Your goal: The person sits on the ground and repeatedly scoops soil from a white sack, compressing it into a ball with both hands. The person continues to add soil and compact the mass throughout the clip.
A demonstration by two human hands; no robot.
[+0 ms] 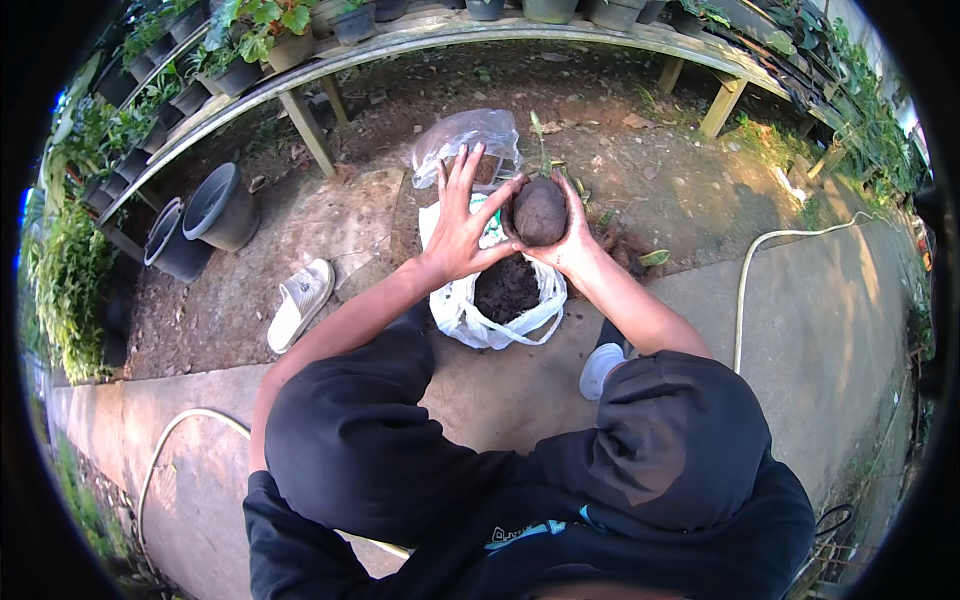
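Note:
A rounded dark brown ball (540, 212), seemingly of packed soil or coir, rests in my right hand (571, 236), whose fingers curl round its right side and underside. My left hand (466, 217) is spread wide, with its thumb and forefinger tips at the ball's left edge. Below both hands stands a white plastic bag (454, 311) with its mouth open and dark soil (507, 289) inside. Behind my left hand lies a clear plastic bag (469, 135) with brown material in it. A green leaf cutting (541, 142) shows just beyond the ball.
A curved bench (450, 31) with potted plants runs across the back on wooden legs. Two empty plastic pots (223, 208) stand at left, near a white slipper (301, 306). A hose (742, 300) lies on the concrete at right. Roots and leaves (626, 247) lie right of my hand.

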